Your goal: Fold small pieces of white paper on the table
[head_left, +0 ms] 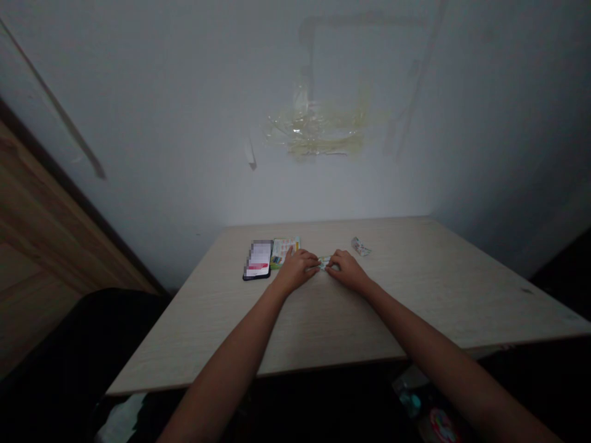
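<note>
A small pale printed piece of paper (324, 263) with green marks lies at the middle of the table, between my two hands. My left hand (299, 271) is bent over its left end, fingers close together and closed on the edge. From the other side, my right hand (345, 269) pinches the right end between thumb and fingers. Both hands rest low at the tabletop. Much of the paper is covered by the fingers, and its print is too small to read. Just left of my left hand lies a colourful printed booklet or card (282, 248), partly hidden by that hand.
A phone (258, 259) with a lit screen lies beside the booklet. Behind my right hand sits a crumpled printed scrap (361, 247). The pale wooden table (221, 320) meets a wall (184, 123) bearing old tape (318, 132). Below the front edge, on the right, are dim items.
</note>
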